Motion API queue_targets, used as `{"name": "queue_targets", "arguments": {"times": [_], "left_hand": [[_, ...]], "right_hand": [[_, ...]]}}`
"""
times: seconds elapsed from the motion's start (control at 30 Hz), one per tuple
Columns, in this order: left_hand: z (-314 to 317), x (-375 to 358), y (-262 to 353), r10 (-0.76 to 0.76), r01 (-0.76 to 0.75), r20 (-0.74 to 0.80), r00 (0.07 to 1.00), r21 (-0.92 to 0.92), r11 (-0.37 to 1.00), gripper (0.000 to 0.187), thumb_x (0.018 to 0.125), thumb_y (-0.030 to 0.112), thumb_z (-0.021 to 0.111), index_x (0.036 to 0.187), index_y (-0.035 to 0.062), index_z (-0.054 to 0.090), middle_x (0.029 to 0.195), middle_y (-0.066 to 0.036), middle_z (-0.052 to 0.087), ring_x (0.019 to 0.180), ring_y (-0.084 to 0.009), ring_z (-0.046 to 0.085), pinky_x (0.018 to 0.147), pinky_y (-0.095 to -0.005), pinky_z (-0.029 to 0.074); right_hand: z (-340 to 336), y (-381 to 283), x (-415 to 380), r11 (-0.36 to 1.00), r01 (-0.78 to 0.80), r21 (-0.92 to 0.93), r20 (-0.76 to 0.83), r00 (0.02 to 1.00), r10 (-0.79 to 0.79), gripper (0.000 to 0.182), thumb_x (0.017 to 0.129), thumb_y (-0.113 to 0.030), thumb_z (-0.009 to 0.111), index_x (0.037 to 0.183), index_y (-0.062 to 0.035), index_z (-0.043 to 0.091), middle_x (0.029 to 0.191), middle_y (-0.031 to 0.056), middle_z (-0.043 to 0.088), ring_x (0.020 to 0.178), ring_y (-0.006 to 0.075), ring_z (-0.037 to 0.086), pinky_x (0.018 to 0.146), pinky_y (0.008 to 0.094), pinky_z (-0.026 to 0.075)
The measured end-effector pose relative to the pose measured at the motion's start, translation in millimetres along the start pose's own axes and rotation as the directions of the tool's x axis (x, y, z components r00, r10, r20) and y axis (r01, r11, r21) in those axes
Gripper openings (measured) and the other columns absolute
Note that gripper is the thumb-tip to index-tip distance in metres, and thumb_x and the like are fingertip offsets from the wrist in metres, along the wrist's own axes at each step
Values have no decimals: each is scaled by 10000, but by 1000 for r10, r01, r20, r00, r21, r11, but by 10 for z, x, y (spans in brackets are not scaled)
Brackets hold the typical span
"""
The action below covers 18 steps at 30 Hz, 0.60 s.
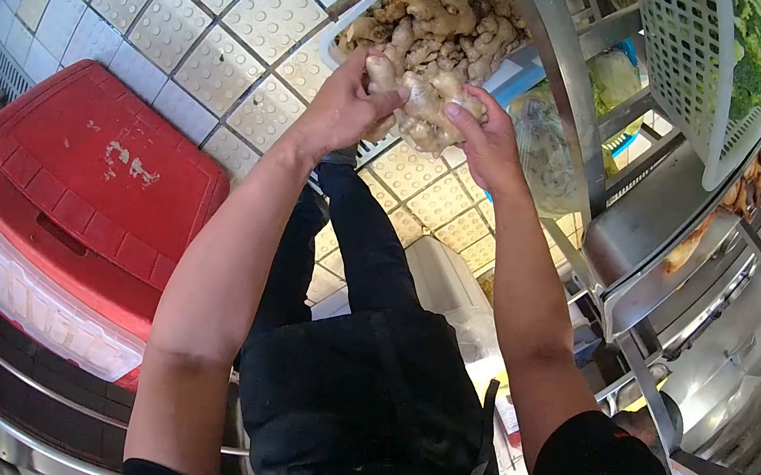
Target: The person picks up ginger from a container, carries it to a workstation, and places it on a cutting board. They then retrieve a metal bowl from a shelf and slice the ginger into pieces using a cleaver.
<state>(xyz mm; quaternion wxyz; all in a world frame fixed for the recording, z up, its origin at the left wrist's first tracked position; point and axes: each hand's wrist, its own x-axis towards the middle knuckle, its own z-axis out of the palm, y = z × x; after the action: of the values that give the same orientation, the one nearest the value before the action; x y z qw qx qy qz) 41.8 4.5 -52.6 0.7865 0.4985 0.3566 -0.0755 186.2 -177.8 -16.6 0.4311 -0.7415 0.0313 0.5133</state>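
A large knobbly piece of ginger root (430,110) is held up between my two hands, over the near edge of a basket. My left hand (356,98) grips its left end, thumb laid across the front. On the other end, my right hand (489,140) has its thumb pressed against the pale skin and its fingers behind. Just beyond my hands sits the white basket (334,51), heaped with more ginger (456,24), some of it brown with soil. Whether the held ginger is one root or pieces touching is hard to tell.
To my left stands a red lidded box (102,156). A metal rack (568,78) rises on the right, bearing a white perforated basket (677,61) with leafy greens (751,58). Bagged vegetables (548,150) sit beneath it. Studded tiles (222,40) cover the floor.
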Motion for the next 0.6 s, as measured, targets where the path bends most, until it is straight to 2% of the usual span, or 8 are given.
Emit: {"name": "queue_targets", "arguments": {"times": [0.1,0.2,0.33,0.4,0.43,0.5,0.53,0.6], "left_hand": [[35,0,104,9,-10,-11,1000,-29,1000,389,961,128,739,1264,23,519,1022,-62,667,868,-116,631,730,-271,514],[81,25,185,86,-80,-17,996,205,975,390,958,162,744,1245,26,519,941,-70,678,810,-112,638,678,-290,509],[235,-63,328,104,-19,-149,983,489,872,426,942,251,746,1232,37,519,852,-139,696,766,-238,691,674,-354,520],[281,-66,286,110,11,-190,976,541,841,438,940,284,738,1234,44,519,845,-168,704,779,-305,710,684,-391,527],[323,-68,207,200,-32,-194,960,635,772,448,941,308,725,1244,52,515,892,-194,716,825,-361,710,713,-429,533],[341,-44,161,284,-55,-196,939,727,684,459,943,331,711,1254,60,511,939,-219,727,871,-418,711,742,-468,539],[331,4,182,198,36,-266,943,677,735,472,946,347,696,1275,70,502,982,-227,731,919,-432,706,783,-485,537],[290,84,215,42,166,-322,946,591,790,610,924,410,703,1375,82,457,1094,-243,730,1024,-424,702,898,-490,528]], "right_hand": [[54,4,-34,996,40,86,-50,998,-35,557,920,-234,788,1367,12,566,1108,92,672,980,118,623,815,271,521],[102,134,37,985,150,84,-205,970,-130,557,921,-236,784,1356,35,567,1107,108,683,981,128,631,817,275,525],[146,150,98,969,188,157,-269,953,-141,581,902,-281,796,1327,54,585,1085,117,693,983,142,639,842,272,519],[195,104,121,935,144,-325,-393,878,-273,598,873,-331,814,1284,56,616,1067,136,701,956,157,658,748,283,549],[234,67,81,936,143,-323,-388,882,-269,598,873,-331,814,1284,56,616,1067,136,701,956,157,658,748,283,549],[352,-20,0,997,22,73,-425,905,11,595,847,-359,829,1235,54,645,1043,154,701,909,175,674,603,306,563],[277,122,73,988,45,146,-428,904,22,610,857,-344,823,1283,39,612,1076,165,689,853,194,685,483,324,547],[214,189,35,974,68,215,-473,880,43,624,866,-348,819,1305,30,587,1106,160,680,861,201,685,507,331,556]]}}
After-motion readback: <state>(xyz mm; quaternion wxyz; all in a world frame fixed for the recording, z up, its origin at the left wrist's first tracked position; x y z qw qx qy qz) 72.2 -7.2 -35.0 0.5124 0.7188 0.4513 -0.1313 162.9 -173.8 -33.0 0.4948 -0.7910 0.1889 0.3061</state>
